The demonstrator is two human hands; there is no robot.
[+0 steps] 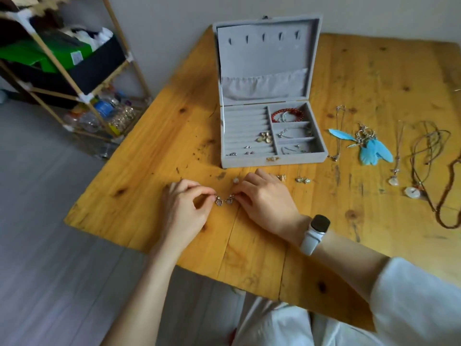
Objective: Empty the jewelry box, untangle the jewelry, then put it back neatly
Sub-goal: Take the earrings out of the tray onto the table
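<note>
Table [149, 151]: hands [224, 203] pinch earrings [224, 199].

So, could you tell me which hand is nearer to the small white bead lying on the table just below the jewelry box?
The right hand: the white bead lies just beside its fingertips. The left hand is further off, to the bead's lower left.

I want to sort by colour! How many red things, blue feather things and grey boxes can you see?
Red bracelet: 1
Blue feather earrings: 1 bunch
Grey jewelry box: 1
Total: 3
</note>
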